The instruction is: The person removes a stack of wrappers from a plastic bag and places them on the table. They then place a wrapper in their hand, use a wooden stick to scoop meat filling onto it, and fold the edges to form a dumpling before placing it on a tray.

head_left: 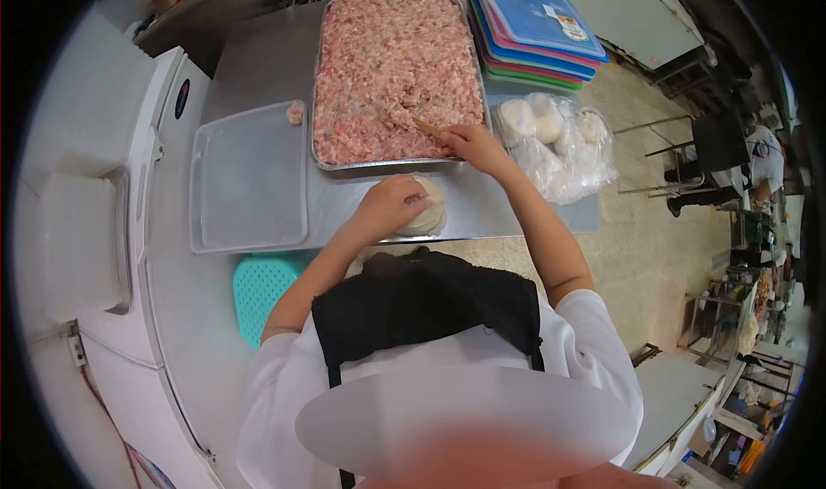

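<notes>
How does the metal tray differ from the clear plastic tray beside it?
The metal tray is full of pink minced filling; the plastic tray holds only one small lump in its far corner. The metal tray is shiny, the plastic tray translucent. The right hand dips a stick into the metal tray; none touches the plastic tray. Both are rectangular, on the steel table.
</notes>
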The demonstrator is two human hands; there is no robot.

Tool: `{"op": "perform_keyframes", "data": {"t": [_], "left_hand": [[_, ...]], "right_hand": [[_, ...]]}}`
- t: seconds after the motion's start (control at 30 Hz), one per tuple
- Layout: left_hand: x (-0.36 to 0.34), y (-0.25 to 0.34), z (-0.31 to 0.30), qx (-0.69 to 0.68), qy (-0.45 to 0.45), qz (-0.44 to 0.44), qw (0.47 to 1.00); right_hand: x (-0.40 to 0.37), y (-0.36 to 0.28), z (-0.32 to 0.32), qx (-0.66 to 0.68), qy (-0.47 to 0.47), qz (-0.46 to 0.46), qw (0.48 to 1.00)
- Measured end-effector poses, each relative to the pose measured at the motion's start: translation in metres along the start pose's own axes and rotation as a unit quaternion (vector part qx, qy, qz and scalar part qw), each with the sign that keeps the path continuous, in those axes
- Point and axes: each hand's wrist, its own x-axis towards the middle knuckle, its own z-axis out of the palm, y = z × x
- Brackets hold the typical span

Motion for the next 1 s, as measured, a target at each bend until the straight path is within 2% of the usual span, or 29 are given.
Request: {"op": "perform_keyframes", "data": {"t": [0.03, 0.13, 0.23, 0.33, 0.43, 0.53, 0.63, 0.73, 0.83, 0.93, 1.0], "left_hand": [[0.001, 0.001, -0.004, -0.031, -0.014, -0.023, 0.999], [-0.003, -0.012, -0.001, -0.089, 0.013, 0.005, 0.996], [-0.005, -0.013, -0.002, -0.076, -0.008, 0.019, 0.997], [-0.007, -0.006, 0.001, 0.009, -0.009, -0.024, 1.0], [-0.009, 0.003, 0.009, 0.039, 0.035, 0.004, 0.999], [-0.015, 0.016, 0.006, 0.083, 0.044, 0.028, 0.995], [-0.025, 0.022, 0.004, 0.077, 0.027, -0.015, 0.997], [-0.039, 0.026, 0.004, -0.042, 0.07, -0.048, 0.995], [-0.058, 0.023, 0.005, -0.065, 0.173, -0.026, 0.982], [-0.1, 0.02, -0.004, -0.082, 0.249, -0.016, 0.965], [-0.143, 0.018, -0.01, -0.045, 0.312, -0.014, 0.949]], "right_hand": [[0.001, 0.003, -0.001, 0.043, -0.011, 0.008, 0.999], [-0.002, -0.005, -0.013, 0.112, -0.045, 0.086, 0.989], [0.002, -0.006, -0.02, -0.046, -0.005, 0.01, 0.999], [0.002, -0.023, -0.025, -0.225, 0.008, 0.002, 0.974], [0.001, -0.013, -0.025, -0.256, 0.047, -0.079, 0.962], [-0.001, -0.007, -0.032, -0.224, 0.061, -0.084, 0.969], [-0.014, -0.013, -0.037, -0.134, 0.15, -0.117, 0.973], [-0.043, -0.026, -0.033, 0.013, 0.168, -0.075, 0.983], [-0.089, -0.042, -0.018, 0.22, 0.089, -0.008, 0.971], [-0.14, -0.035, 0.016, 0.367, 0.053, -0.036, 0.928], [-0.175, -0.03, 0.044, 0.375, 0.059, -0.065, 0.923]]}}
